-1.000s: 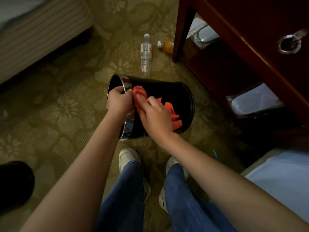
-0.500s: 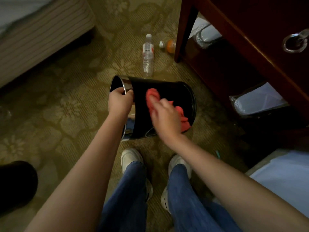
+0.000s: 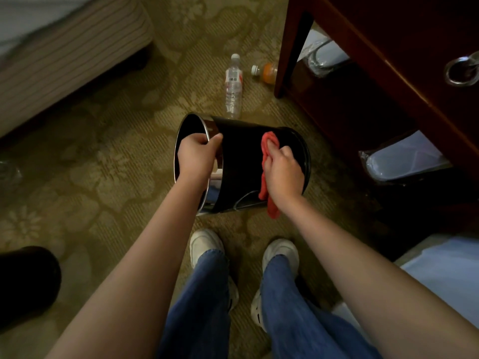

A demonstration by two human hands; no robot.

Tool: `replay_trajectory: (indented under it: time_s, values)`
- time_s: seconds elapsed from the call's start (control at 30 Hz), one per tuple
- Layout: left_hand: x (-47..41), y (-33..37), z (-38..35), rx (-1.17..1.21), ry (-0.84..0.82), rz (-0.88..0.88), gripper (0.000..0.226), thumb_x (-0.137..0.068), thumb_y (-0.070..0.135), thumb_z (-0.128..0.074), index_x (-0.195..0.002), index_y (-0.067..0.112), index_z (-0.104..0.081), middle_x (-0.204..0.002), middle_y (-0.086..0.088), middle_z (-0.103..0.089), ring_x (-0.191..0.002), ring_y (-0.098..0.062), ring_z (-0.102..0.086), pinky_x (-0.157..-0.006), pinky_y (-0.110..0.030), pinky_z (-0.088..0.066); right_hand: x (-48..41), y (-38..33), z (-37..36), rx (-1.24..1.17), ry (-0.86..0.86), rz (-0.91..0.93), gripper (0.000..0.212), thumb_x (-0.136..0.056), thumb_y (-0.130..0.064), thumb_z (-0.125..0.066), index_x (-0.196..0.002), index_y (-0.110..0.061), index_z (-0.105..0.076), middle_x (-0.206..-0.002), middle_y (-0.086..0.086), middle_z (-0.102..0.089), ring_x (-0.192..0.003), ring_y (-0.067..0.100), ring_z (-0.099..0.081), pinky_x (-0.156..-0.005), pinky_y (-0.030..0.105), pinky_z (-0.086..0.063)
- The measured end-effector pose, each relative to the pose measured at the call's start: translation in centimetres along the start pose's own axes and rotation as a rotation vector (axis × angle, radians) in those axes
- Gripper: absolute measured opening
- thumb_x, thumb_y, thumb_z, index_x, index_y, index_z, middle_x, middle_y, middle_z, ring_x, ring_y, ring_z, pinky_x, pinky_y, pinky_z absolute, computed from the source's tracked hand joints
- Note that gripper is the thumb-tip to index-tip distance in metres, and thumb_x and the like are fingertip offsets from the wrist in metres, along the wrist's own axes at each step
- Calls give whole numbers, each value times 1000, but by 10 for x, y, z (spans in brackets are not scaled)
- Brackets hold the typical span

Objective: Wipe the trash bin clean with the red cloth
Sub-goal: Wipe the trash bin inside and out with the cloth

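Here, left hand (image 3: 197, 156) grips the tipped trash bin (image 3: 241, 161) by its rim; right hand (image 3: 283, 172) clutches the red cloth (image 3: 268, 141), probably near the base; overlap firm strokes.

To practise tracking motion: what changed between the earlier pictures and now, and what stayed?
The right hand slid the red cloth along the side of the trash bin, from near the rim toward the base. The left hand still grips the rim; the bin stays tipped.

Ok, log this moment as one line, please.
phase: wipe outer wall | left hand: grips trash bin rim, bin tipped sideways | right hand: holds red cloth against wall near base
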State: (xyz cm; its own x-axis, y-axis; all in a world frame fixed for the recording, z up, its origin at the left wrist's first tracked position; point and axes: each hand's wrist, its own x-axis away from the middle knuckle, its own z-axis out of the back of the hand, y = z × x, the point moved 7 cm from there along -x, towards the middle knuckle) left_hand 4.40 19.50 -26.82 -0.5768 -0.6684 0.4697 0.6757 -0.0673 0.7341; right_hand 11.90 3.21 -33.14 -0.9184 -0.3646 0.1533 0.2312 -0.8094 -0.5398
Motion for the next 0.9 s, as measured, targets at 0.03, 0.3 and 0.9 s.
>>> replay_trajectory:
  time_s: [0.03,0.3,0.9]
  values:
    - [1,2,-1,-4,-17,-18,36,-93,30,-55,-97,-5,-65,-96,-25,-68,-92,-38,-65,-84,-50,-52,-2,0,0,1,3,-1,42,-98,-23,-39,-139,-20,-43,-110,10,-53,-91,30,-59,-71,37,-48]
    - [13,-4,-1,-31,-378,-24,51,-95,13,-47,-135,42,-34,-108,15,-55,-98,-3,-54,-92,-33,-44,-7,-9,-8,67,-40,28,45,-99,-24,-38,-143,-20,-37,-115,11,-50,-94,30,-57,-70,35,-44]
    - [16,-6,-3,-198,-406,-53,34,-90,6,-56,-122,17,-55,-100,-12,-65,-93,-25,-64,-84,-39,-53,-17,4,1,140,-96,-24,46,-99,-19,-37,-145,-23,-34,-118,11,-49,-98,31,-56,-76,37,-44]
